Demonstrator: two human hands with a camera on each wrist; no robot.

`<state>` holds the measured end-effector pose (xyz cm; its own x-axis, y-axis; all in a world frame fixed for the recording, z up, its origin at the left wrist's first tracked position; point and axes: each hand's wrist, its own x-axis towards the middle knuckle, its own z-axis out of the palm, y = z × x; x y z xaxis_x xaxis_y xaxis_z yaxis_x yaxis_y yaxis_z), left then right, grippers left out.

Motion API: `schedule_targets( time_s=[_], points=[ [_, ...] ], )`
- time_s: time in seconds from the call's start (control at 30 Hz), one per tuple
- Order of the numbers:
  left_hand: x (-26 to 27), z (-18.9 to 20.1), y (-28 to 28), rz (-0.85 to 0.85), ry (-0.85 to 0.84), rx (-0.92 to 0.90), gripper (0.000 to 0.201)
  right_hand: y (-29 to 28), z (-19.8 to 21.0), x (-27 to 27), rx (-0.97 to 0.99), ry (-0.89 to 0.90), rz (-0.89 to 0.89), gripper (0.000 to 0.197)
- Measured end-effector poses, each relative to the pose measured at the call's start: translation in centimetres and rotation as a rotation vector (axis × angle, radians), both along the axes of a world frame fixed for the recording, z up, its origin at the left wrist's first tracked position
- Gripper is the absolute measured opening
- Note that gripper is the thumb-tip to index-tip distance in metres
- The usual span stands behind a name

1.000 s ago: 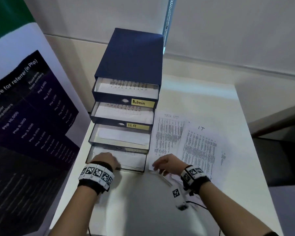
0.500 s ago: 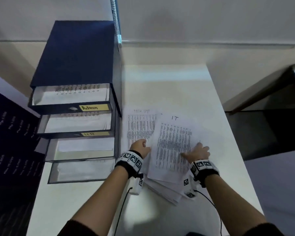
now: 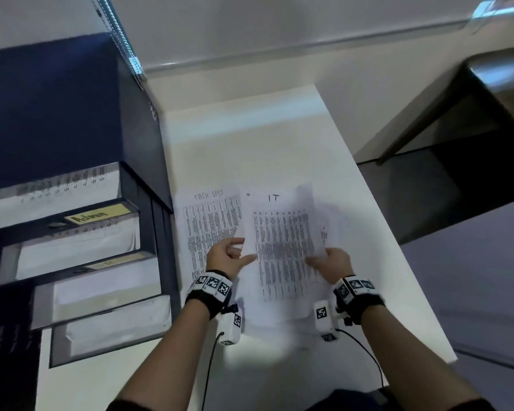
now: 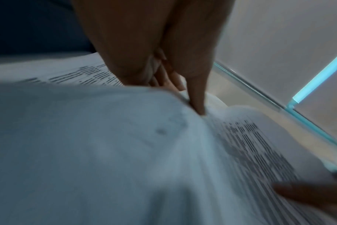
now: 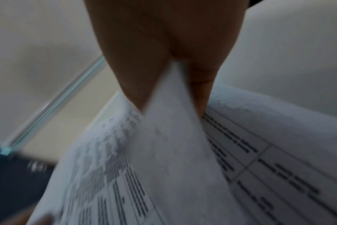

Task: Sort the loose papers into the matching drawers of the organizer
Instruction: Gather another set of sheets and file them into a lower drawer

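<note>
Desk (image 3: 250, 137), organizer (image 3: 57, 114) left, L hand (image 3: 223, 258) & R hand (image 3: 333, 262) pinch IT sheet (image 3: 282, 232), task-list pg (image 3: 211, 221) partly under.

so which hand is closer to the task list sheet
Left. The left hand is over the lower part of the TASK LIST sheet, at the left edge of the IT sheet; the right hand pinches that sheet's right edge, further away.

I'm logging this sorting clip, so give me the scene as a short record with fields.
organizer: dark blue, four drawers pulled out, Admin label on the top one
IT sheet: lifted, held by both hands
left hand: grips its left edge
right hand: pinches its right edge
TASK LIST sheet: flat on table, beside organizer
</note>
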<state>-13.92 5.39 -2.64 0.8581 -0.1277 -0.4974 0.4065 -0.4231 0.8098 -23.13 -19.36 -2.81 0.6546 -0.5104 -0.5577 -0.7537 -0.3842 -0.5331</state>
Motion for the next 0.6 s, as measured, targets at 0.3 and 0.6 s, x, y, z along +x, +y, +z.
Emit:
schedule_targets(
  time_s=[0.3, 0.6],
  points=[
    [-0.4, -0.9, 1.7, 0.152, -0.004, 0.028, 0.039, -6.3, 0.6, -2.9, -0.155, -0.042, -0.242, 0.04],
    [-0.2, -1.1, 2.4, 0.08, -0.029, 0.033, 0.059, -3.4, 0.2, -3.7, 0.212, 0.036, 0.134, 0.052]
  ],
)
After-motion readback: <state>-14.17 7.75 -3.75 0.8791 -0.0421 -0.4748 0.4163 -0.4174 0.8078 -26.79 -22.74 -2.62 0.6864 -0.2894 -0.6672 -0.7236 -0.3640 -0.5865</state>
